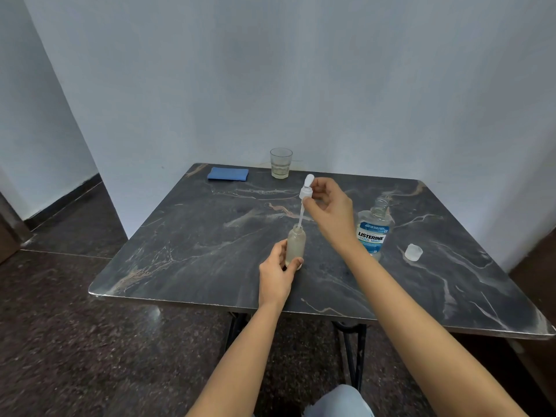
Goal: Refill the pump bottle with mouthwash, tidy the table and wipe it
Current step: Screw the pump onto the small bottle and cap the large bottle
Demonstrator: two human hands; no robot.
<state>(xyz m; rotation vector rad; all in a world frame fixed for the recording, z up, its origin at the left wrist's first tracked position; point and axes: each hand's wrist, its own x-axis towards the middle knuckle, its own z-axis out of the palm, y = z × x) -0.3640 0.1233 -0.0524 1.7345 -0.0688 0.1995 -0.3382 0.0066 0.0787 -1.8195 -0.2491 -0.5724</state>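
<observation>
A small clear pump bottle point(296, 243) stands upright near the middle of the dark marble table point(210, 236), and my left hand point(278, 270) grips its lower part. My right hand point(329, 210) pinches the white pump head point(307, 189) above the bottle; its thin tube reaches down into the bottle's open neck. An uncapped Listerine mouthwash bottle point(374, 228) stands to the right. Its clear cap point(413, 252) lies on the table further right.
A folded blue cloth point(228, 173) lies at the table's back left. A drinking glass point(281, 163) stands at the back edge by the wall. White walls close the table at the back and right. Dark floor lies to the left.
</observation>
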